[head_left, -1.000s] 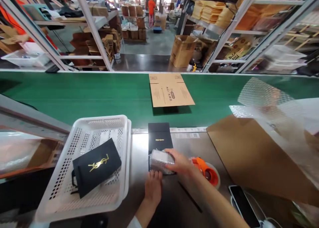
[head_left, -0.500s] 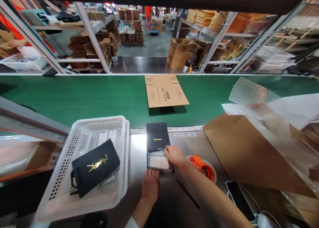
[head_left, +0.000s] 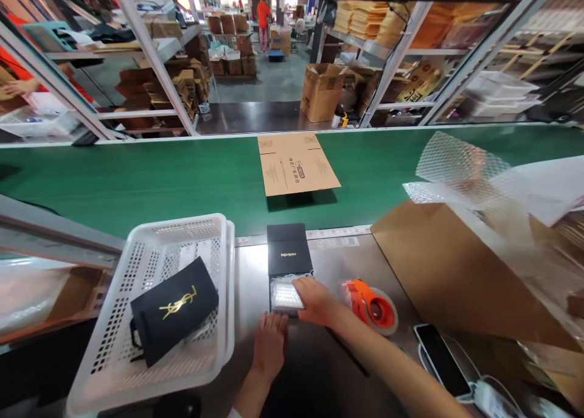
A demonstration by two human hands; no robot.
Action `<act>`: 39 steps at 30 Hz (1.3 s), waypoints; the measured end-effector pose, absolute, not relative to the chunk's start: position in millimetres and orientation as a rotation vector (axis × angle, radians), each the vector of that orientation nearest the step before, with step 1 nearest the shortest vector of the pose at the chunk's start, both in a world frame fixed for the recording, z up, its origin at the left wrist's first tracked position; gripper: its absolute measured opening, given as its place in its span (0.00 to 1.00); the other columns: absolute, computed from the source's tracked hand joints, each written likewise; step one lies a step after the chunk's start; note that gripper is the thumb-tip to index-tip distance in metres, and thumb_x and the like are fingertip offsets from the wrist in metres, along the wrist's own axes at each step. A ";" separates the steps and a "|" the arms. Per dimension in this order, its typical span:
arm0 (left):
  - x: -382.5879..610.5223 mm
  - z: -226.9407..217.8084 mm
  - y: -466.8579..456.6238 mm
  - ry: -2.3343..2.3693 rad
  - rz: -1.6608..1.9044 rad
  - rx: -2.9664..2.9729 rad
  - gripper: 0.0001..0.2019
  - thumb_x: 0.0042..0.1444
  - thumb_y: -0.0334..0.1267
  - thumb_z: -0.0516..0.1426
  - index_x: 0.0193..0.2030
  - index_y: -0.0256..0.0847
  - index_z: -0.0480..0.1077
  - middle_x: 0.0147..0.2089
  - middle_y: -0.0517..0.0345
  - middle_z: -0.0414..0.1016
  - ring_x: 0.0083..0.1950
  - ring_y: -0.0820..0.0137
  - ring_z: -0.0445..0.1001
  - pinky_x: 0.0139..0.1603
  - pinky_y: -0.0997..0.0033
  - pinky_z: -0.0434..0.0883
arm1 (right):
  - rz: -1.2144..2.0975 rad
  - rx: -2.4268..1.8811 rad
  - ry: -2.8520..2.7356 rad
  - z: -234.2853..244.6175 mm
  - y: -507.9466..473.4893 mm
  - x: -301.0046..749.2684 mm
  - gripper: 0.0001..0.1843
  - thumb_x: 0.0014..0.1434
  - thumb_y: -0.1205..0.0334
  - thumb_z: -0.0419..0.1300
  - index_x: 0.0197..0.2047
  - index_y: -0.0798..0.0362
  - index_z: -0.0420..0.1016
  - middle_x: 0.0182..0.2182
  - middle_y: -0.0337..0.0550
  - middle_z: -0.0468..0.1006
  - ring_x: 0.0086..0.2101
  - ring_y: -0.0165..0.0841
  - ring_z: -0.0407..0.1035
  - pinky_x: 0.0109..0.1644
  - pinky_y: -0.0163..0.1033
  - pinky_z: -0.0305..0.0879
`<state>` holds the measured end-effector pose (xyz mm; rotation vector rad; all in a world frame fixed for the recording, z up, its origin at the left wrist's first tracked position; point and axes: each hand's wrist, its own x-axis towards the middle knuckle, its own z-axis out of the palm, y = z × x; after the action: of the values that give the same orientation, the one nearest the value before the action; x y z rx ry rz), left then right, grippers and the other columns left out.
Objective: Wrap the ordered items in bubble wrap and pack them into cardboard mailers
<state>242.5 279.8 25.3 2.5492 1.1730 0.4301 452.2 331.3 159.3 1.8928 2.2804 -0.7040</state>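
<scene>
A black box with gold lettering stands on the metal bench, its lid folded back toward the conveyor. Inside its near half lies a pack in clear bubble wrap. My right hand comes over the pack from the right, its fingers closed on the pack's right side; the thumb is partly hidden. At the box's near edge, my left hand holds the box, its fingers close together over the front wall.
A white basket at left holds a black gift bag with a gold logo. To the right are an orange tape dispenser, a phone, and a large cardboard sheet. A flat carton lies on the green conveyor.
My right hand has shifted from the pack's upper right corner down onto its right side. My left hand has stayed at the box's near edge. The view has tilted slightly.
</scene>
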 end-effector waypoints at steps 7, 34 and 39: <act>259.8 29.9 279.7 1.298 0.310 2.542 0.23 0.60 0.26 0.56 0.61 0.40 0.76 0.52 0.51 0.83 0.56 0.60 0.79 0.69 0.49 0.71 | -0.719 1.849 2.364 137.8 343.6 457.7 0.31 0.55 0.66 0.66 0.62 0.56 0.71 0.56 0.54 0.77 0.54 0.46 0.70 0.60 0.48 0.69; 297.6 37.0 320.3 1.183 0.424 2.828 0.25 0.70 0.39 0.53 0.72 0.46 0.67 0.74 0.47 0.69 0.74 0.51 0.68 0.69 0.40 0.70 | -0.711 2.521 1.972 79.3 258.6 439.8 0.35 0.70 0.69 0.47 0.78 0.51 0.55 0.77 0.45 0.52 0.76 0.51 0.43 0.76 0.72 0.48; 283.0 37.8 316.5 1.161 0.372 2.819 0.27 0.70 0.38 0.52 0.75 0.43 0.61 0.76 0.44 0.64 0.75 0.50 0.65 0.70 0.40 0.69 | -0.810 2.531 2.083 87.5 239.3 443.4 0.33 0.72 0.67 0.45 0.78 0.51 0.55 0.77 0.45 0.53 0.77 0.48 0.42 0.78 0.72 0.42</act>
<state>283.0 316.5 37.8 2.8195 1.1607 0.3723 443.4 239.3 87.5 2.5312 2.0831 -0.8099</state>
